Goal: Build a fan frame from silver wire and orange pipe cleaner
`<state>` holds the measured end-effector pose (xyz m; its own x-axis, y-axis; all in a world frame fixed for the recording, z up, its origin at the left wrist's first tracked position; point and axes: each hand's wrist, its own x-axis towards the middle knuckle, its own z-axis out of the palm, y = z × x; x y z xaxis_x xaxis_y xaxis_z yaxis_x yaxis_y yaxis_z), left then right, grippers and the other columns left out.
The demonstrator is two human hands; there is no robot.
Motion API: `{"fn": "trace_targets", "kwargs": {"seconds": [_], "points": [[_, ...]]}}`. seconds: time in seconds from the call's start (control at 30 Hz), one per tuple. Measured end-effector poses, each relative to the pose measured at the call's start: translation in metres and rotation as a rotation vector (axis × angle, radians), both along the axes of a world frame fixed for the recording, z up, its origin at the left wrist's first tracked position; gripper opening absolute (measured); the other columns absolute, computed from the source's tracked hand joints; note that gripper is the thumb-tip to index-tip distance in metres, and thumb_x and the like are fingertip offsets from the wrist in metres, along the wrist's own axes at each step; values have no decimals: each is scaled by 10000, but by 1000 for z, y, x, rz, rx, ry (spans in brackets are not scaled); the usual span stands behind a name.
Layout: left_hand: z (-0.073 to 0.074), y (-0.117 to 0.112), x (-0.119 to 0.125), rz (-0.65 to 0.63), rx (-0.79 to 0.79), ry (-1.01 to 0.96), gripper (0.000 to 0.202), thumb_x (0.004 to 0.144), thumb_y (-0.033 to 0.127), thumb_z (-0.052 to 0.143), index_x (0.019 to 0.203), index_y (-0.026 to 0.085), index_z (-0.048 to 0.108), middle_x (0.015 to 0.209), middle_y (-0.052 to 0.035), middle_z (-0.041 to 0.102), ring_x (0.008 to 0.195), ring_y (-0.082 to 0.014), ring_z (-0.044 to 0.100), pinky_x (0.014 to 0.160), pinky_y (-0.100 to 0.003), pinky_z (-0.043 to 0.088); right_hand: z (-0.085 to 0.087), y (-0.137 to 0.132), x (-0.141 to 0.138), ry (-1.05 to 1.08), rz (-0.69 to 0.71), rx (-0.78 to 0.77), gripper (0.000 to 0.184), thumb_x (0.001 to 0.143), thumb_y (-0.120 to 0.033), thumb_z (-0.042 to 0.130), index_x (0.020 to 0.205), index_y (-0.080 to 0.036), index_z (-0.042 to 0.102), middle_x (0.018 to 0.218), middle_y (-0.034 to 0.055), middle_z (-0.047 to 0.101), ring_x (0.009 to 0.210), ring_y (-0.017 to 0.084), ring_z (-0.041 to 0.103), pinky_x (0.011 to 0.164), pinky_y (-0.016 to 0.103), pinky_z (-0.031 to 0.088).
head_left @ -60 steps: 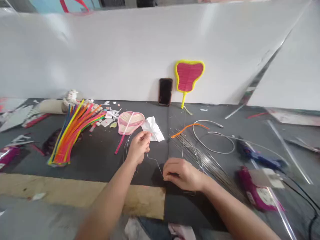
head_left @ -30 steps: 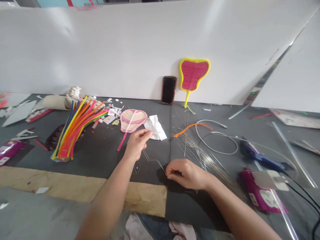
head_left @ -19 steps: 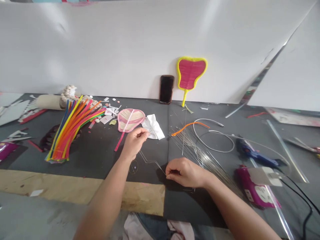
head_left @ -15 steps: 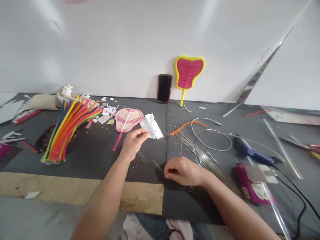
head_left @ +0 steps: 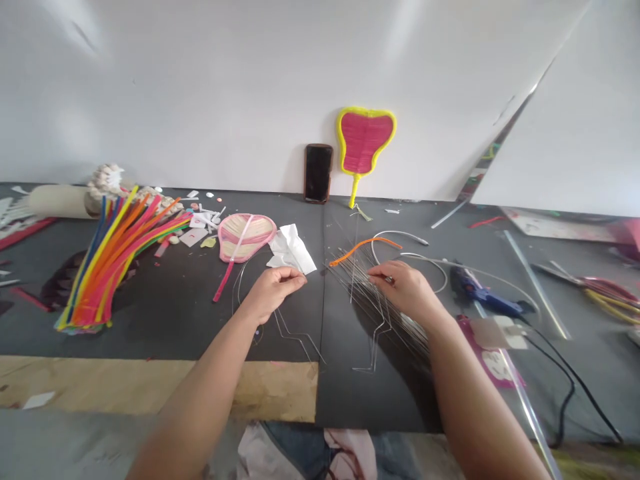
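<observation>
My left hand is closed in a pinch on a thin bent wire. One part of it curves up past the hand, and two kinked ends reach down to the right. My right hand is pinched closed above a bundle of straight wires. Whatever its fingertips hold is too fine to make out. A second bent wire with an angular kink runs down from below that hand over the dark table. An orange pipe cleaner lies across the far ends of the bundle.
A pink fan shape and white paper lie beyond my left hand. Pipe cleaners are bunched at left. A phone and a yellow-edged fan lean on the wall. At right are a glue gun, cables and scissors.
My right hand has left the kinked end of the left hand's wire and moved up and right over the bundle. My left hand keeps its wire. The view has shifted slightly right.
</observation>
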<state>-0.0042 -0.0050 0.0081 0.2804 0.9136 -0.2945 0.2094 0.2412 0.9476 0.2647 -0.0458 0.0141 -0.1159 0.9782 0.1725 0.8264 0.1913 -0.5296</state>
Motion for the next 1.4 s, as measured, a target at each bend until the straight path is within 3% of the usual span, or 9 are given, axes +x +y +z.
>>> {"fn": "trace_targets", "kwargs": {"seconds": [0.23,0.57,0.77,0.93,1.07,1.4], "points": [[0,-1,1,-57,-15,77,259,658,411,653,730,162,647,509,58,388,398,-48,239,392,-210,117,-15,10,-11,-234,67,-53,167,845,-223,539,867,-228,704,878,50,658,854,190,525,787,306,415],[-1,0,3,-94,-28,103,290,649,441,667,762,173,660,480,61,405,393,-52,238,395,-208,115,-17,15,-17,-376,56,-16,149,859,-167,484,807,-185,622,861,89,604,845,213,478,722,302,397],[0,0,4,-102,-66,110,325,647,463,667,779,167,657,479,67,355,398,-53,236,395,-203,117,-9,9,-14,-207,69,-51,155,864,-135,447,864,-197,589,754,28,620,729,162,520,689,263,383],[0,-1,6,-98,-64,111,328,649,464,668,799,172,658,506,60,406,413,-53,264,401,-195,141,-9,7,-18,71,103,-9,211,836,-91,433,909,-198,600,883,27,648,807,137,571,729,232,403],[0,-3,8,-101,-58,107,329,639,466,674,789,173,669,515,47,459,423,-65,307,406,-195,169,-9,6,-26,216,133,-26,228,809,-80,428,889,-194,608,820,12,640,731,118,566,686,216,412],[1,-8,15,-124,-38,54,278,655,438,660,745,175,668,545,31,529,429,-70,335,407,-198,196,-5,-1,-47,342,218,-134,215,801,-85,452,881,-192,621,773,-4,641,697,102,575,660,200,421]]}}
